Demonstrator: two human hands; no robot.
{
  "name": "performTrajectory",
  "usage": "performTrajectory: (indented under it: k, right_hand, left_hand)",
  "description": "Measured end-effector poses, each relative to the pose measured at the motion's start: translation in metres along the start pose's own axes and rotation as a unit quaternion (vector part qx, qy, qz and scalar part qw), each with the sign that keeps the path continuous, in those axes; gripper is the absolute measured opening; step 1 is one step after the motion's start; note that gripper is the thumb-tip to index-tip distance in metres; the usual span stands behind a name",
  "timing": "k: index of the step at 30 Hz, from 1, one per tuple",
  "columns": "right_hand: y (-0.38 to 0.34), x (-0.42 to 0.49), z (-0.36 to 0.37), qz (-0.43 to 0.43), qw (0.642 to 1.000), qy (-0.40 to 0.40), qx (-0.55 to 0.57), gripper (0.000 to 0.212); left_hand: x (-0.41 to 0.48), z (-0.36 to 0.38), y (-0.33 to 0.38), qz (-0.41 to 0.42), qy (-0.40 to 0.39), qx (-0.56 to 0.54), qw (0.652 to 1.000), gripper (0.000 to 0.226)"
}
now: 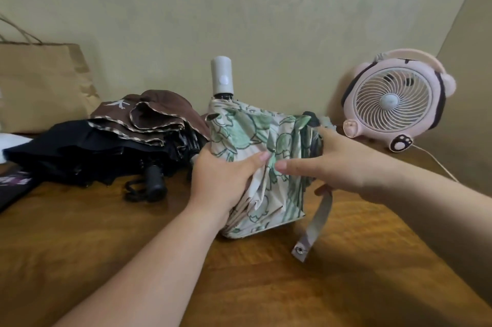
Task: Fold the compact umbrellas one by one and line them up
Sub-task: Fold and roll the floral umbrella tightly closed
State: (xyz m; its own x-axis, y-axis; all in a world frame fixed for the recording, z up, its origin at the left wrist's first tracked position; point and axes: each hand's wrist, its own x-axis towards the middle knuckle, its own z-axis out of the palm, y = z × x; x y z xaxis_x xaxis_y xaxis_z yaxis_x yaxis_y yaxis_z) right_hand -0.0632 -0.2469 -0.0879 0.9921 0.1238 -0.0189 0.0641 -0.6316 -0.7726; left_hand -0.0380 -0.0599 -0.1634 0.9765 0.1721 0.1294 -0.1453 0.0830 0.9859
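Observation:
A cream umbrella with green flower print [247,135] stands handle-up on the wooden table [133,241], its pale handle [222,75] pointing at the wall. My left hand [221,177] grips the canopy's left side, thumb across the front folds. My right hand [330,159] wraps around the right side, thumb pressing the cloth near the middle. The closure strap [314,225] with its snap hangs loose at the lower right. To the left lie a brown umbrella [149,113] and a black umbrella [80,151], both loosely collapsed, the black one's handle [154,180] toward me.
A pink desk fan [391,100] stands at the back right, its cord [436,161] running along the table. A tan paper bag [40,84] leans on the wall at the back left. A dark flat object [13,188] lies at the left edge.

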Motion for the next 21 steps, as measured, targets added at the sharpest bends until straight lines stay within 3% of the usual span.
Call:
performTrajectory:
  k: [4, 9, 12, 14, 16, 17, 18, 19, 21]
  right_hand:
    - [0.014, 0.008, 0.01, -0.024, 0.988, -0.112, 0.104, 0.048]
    - [0.035, 0.013, -0.002, 0.021, 0.961, -0.136, 0.238, 0.028]
    - [0.042, 0.007, -0.023, 0.04, 0.966, -0.183, 0.177, 0.035]
    - [0.041, 0.003, -0.043, 0.018, 0.986, -0.154, 0.056, 0.047]
    - [0.028, -0.003, -0.062, -0.083, 0.988, 0.034, -0.122, 0.044]
    - [0.015, -0.008, -0.067, -0.168, 0.954, 0.165, -0.183, 0.039]
    - [-0.007, -0.017, -0.066, -0.269, 0.906, 0.248, -0.211, 0.035]
    - [-0.032, -0.024, -0.062, -0.365, 0.863, 0.263, -0.23, 0.03]
    - [-0.073, -0.026, -0.047, -0.489, 0.799, 0.146, -0.319, 0.024]
  left_hand:
    - [-0.006, -0.005, 0.007, -0.116, -0.098, -0.134, 0.979, 0.025]
    - [-0.003, -0.013, 0.013, -0.175, -0.209, -0.105, 0.956, 0.036]
    - [0.0, -0.018, 0.017, -0.167, -0.243, -0.073, 0.953, 0.039]
    - [0.005, -0.022, 0.017, -0.093, -0.242, 0.054, 0.964, 0.035]
    - [0.009, -0.026, 0.017, 0.016, -0.232, 0.255, 0.939, 0.034]
    - [0.009, -0.026, 0.018, 0.046, -0.229, 0.324, 0.917, 0.035]
    - [0.007, -0.024, 0.022, 0.053, -0.233, 0.362, 0.901, 0.038]
    - [0.004, -0.021, 0.026, 0.053, -0.235, 0.396, 0.886, 0.039]
    - [-0.003, -0.01, 0.037, 0.086, -0.238, 0.479, 0.841, 0.041]
